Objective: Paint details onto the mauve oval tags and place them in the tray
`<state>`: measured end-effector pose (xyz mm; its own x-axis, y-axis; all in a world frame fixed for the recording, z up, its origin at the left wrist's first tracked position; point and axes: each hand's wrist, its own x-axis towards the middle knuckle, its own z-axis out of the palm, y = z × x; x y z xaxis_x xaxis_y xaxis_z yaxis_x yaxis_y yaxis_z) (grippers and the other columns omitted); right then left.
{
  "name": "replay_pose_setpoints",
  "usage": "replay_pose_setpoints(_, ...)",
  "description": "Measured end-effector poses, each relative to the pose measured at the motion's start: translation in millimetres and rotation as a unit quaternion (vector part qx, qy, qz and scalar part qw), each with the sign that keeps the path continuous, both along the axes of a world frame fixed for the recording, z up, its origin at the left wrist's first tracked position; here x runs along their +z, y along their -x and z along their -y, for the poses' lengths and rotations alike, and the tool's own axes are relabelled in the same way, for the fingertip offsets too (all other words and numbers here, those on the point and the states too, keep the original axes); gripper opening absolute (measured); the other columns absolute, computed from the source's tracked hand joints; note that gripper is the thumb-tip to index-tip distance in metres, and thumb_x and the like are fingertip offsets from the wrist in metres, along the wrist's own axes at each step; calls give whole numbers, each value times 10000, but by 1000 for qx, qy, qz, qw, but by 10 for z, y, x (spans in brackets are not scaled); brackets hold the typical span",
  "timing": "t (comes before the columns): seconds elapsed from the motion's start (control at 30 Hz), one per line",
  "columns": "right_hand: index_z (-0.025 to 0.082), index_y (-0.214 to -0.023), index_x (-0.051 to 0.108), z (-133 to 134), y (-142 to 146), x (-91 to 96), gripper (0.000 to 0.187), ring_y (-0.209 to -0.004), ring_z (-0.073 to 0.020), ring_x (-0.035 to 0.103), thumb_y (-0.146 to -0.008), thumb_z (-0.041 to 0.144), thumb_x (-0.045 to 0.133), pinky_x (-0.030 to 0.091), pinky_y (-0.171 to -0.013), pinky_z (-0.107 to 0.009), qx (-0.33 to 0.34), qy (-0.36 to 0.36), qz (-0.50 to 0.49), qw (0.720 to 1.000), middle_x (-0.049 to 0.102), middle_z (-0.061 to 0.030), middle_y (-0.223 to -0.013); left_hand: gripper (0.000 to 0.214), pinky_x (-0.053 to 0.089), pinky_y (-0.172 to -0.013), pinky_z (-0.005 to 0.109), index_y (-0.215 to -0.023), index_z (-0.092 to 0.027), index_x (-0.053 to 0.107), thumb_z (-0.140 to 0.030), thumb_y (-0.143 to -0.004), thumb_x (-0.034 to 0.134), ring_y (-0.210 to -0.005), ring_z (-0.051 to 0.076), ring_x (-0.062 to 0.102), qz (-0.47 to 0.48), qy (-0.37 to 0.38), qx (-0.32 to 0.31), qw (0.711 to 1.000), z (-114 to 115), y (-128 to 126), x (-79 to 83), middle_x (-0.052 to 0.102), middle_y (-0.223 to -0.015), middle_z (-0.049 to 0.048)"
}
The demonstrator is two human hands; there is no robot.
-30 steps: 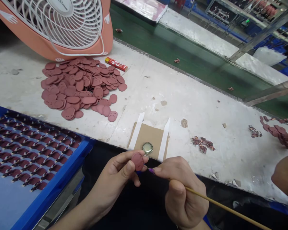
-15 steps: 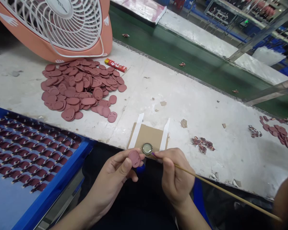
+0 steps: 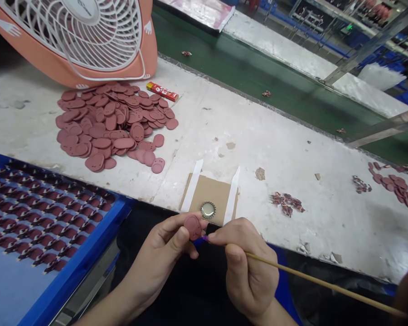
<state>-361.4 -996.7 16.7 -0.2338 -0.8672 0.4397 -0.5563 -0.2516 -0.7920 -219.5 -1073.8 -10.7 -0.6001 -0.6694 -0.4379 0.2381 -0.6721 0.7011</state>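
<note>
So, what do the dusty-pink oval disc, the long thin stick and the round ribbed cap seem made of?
The dusty-pink oval disc looks like matte rubber or soft PVC, from its dull surface. The thin tan stick looks like bamboo or wood, from its straw colour. The round crimped bottle cap looks like metal, from its ridged shiny rim; its glossy centre is unclear.

held disc: underside hidden | desk fan: top cut off | shelf goods: too small to tell
</note>
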Motion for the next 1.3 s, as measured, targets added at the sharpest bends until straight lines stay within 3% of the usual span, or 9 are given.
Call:
replay_pose_setpoints(0.13,154,-1037,632,-29,22,-7,247,-797,-147,621,-1056,238,401,488,-715,-303,-6,14,4,1000,673,-42,-882,234,537,-589,176,-996,-288,800,-423,-812,744,-644,100,573,0,-5,2,1000,7,-2,2,752,-899,25)
replay_pose_setpoints(0.3,176,-1032,645,29,139,-143,201,-804,-154,618,-1014,154,446,477,-711,-301,-82,15,-54,995,676,-32,-891,247,535,-585,176,-1009,-274,798,-421,-819,738,-813,166,642,17,-11,10,1000,18,-11,-26,763,-923,58)
replay_pose_setpoints(0.47,186,-1021,660,100,192,-262,181,-805,-157,608,-965,95,514,466,-719,-296,-74,-5,-84,994,681,-22,-888,231,538,-598,178,-1004,-283,798,-414,-824,736,-823,165,650,18,-11,11,1000,7,-26,-37,770,-941,56)
replay_pose_setpoints(0.63,178,-1019,645,16,120,-122,215,-795,-152,617,-1006,146,433,484,-699,-297,-79,16,-22,996,668,-26,-875,252,535,-581,184,-1007,-279,799,-426,-809,747,-808,169,646,17,-3,8,1000,-7,-13,-22,762,-905,55)
replay_pose_setpoints(0.77,173,-1026,653,-18,68,-14,225,-783,-156,618,-1023,192,429,484,-696,-307,-38,21,24,999,674,-34,-873,261,534,-580,200,-999,-264,801,-424,-797,760,-756,162,631,16,-7,9,1000,-2,8,-9,756,-887,61)
replay_pose_setpoints(0.9,189,-1026,651,14,45,1,219,-777,-157,625,-1018,188,432,485,-701,-300,-31,7,19,999,676,-27,-859,253,522,-581,205,-997,-256,801,-417,-808,751,-681,134,596,19,-13,6,1000,0,7,7,751,-873,64)
replay_pose_setpoints(1.1,197,-1031,637,44,37,-21,192,-804,-151,624,-993,154,454,491,-716,-284,-20,-13,-9,1000,669,-24,-876,257,510,-581,212,-981,-253,804,-424,-793,764,-738,156,609,15,-22,10,1000,-10,-6,-16,741,-890,72)
replay_pose_setpoints(1.3,207,-1105,639,121,142,63,217,-760,-146,629,-1011,196,444,519,-662,-278,29,12,11,999,660,-24,-828,295,487,-557,237,-934,-239,814,-450,-728,811,-711,181,627,46,-41,55,997,-13,47,9,747,-814,78)
